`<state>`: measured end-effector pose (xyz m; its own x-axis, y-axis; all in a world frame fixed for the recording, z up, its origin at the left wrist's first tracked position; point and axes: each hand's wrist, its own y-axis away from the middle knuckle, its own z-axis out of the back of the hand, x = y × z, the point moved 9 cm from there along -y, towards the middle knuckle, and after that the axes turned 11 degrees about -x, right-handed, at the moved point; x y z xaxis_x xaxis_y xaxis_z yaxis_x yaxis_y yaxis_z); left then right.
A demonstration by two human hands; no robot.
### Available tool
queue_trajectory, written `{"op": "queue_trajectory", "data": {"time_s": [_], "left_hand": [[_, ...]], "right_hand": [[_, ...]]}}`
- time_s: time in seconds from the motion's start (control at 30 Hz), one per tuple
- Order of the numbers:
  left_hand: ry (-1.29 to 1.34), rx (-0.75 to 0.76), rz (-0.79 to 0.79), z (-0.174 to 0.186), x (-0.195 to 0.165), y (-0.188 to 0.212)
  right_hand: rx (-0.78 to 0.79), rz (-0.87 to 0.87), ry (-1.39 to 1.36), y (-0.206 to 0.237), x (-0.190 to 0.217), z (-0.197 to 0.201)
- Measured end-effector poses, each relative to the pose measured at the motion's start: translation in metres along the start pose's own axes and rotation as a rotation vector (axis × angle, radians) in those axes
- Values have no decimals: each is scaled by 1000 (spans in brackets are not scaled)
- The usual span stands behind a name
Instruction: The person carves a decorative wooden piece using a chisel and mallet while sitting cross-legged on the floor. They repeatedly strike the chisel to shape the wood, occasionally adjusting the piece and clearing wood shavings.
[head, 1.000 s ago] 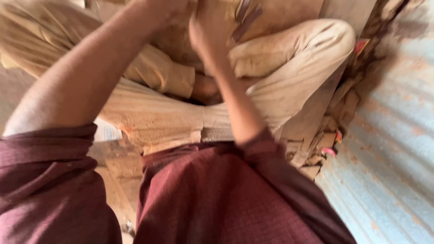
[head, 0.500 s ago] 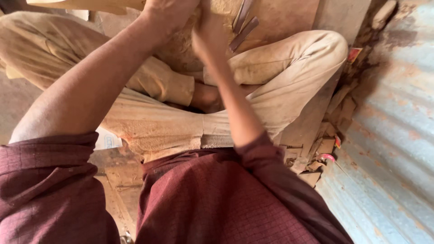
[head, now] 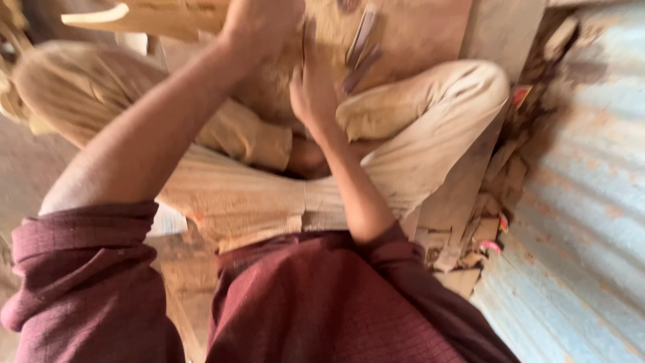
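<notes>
A pale wooden piece (head: 154, 15) is gripped by the left hand (head: 259, 27). Just beside it, the right hand (head: 312, 91) is held flat, fingers together, over the crossed legs (head: 416, 107).

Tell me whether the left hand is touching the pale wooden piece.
Touching. The head view shows the left hand closed around the pale wooden piece, no gap visible.
</notes>
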<state>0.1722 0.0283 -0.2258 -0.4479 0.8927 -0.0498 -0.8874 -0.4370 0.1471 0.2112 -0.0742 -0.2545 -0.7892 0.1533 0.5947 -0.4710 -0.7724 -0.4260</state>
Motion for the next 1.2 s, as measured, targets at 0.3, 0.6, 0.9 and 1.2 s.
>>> {"op": "queue_trajectory", "data": {"time_s": [0.3,0.6,0.9,1.2], "left_hand": [[-113,89,39,-2,8,-3],[-104,0,46,3,17,-3],[-147,83,30,-3,14,-5],[-114,-32,-1,9,11,-1]], "right_hand": [[300,-743,-608,19,-24,-42],[127,-919,-821,20,-20,-47],[114,-111,29,-26,16,7],[377,-420,-195,-11,-13,-33]]}}
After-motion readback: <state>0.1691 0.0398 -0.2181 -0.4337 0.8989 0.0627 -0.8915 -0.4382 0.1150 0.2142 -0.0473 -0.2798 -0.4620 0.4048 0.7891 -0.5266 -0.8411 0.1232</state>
